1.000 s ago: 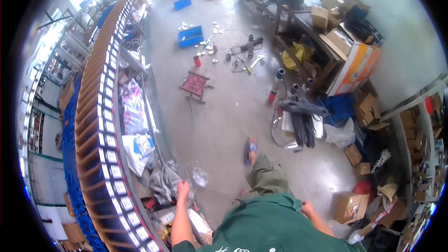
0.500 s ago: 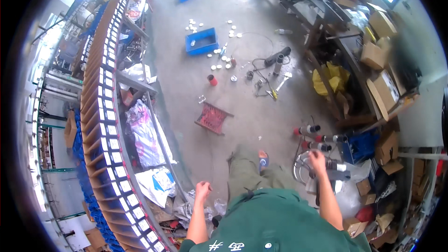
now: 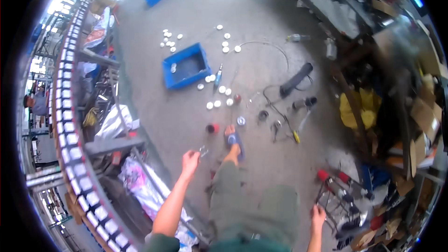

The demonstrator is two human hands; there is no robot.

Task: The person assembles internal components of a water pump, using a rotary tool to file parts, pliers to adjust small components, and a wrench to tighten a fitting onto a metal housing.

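Observation:
My left hand [image 3: 190, 162] is ahead of my body at the left, its fingers curled with nothing visible in them. Just past it, a small bright metal piece [image 3: 203, 151] appears to lie on the floor. My right hand [image 3: 318, 213] hangs low at the right, loosely closed, beside a group of red-ended dark cylinders [image 3: 329, 180]; I see no thing in it. My foot in a blue slipper [image 3: 233, 141] is stepping forward, close to a red cup-like cylinder [image 3: 213, 128] and a silver ring-shaped part [image 3: 241, 121].
A blue crate [image 3: 167, 75] stands ahead, with white round discs [image 3: 225, 44] scattered around it. A dark tube [image 3: 297, 80] and a cable with a yellow end [image 3: 296, 136] lie right of it. Shelving [image 3: 100, 146] borders the left; a yellow bag [image 3: 358, 109] and cartons line the right.
I have stepped forward, so the crate and floor parts look nearer. My left hand has swung forward and my right hand has dropped back. My leg now mostly covers the red stool-like frame.

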